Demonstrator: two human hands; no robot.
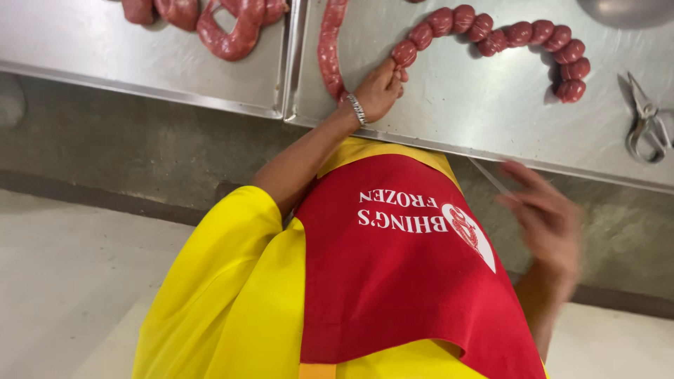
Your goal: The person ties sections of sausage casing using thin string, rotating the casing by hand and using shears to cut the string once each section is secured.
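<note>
My left hand (379, 88), with a metal bracelet on the wrist, pinches the sausage rope where a long untied length (330, 49) meets a chain of short round links (491, 31) curving to the right on the steel table (477, 112). My right hand (544, 217) is blurred, off the table's near edge in front of my red apron (393, 281). Its fingers pinch a thin white string (491, 177).
Metal scissors (646, 123) lie at the table's right side, and a steel bowl (625, 10) sits at the far right. A second steel table (140, 63) adjoins on the left, carrying another coil of sausage (232, 31). A pale floor lies below.
</note>
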